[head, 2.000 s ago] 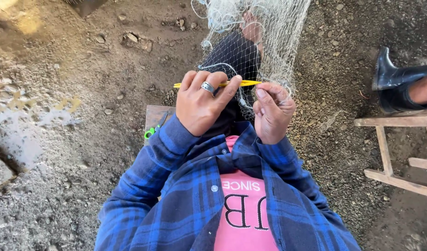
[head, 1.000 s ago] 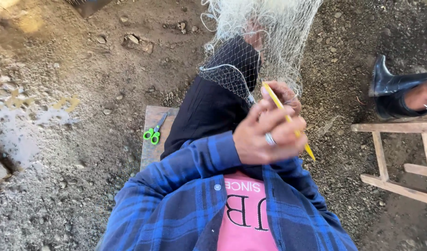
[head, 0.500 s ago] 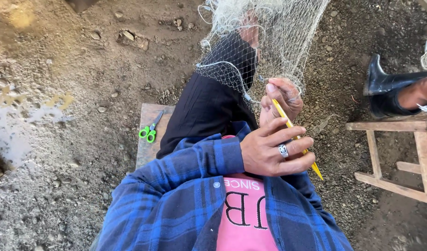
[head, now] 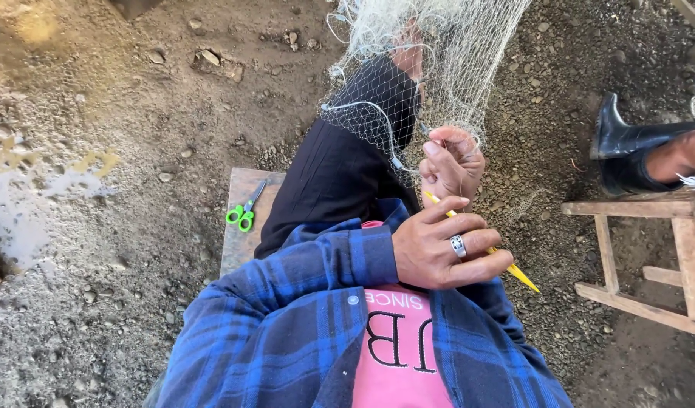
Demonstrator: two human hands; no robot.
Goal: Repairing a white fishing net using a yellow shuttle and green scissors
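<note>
Gripping the yellow needle (head: pixel 483 245), the left hand (head: pixel 438 249) had drawn back near the chest; the right hand (head: pixel 453 162) stayed pinched on the net (head: pixel 438 60), suggesting a knot pulled tight.

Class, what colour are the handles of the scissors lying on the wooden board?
Bright green handles on the scissors, seen clearly in the head view.

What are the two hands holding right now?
Left hand: closed around the yellow netting needle.
Right hand: fingers pinched on the white fishing net.
</note>
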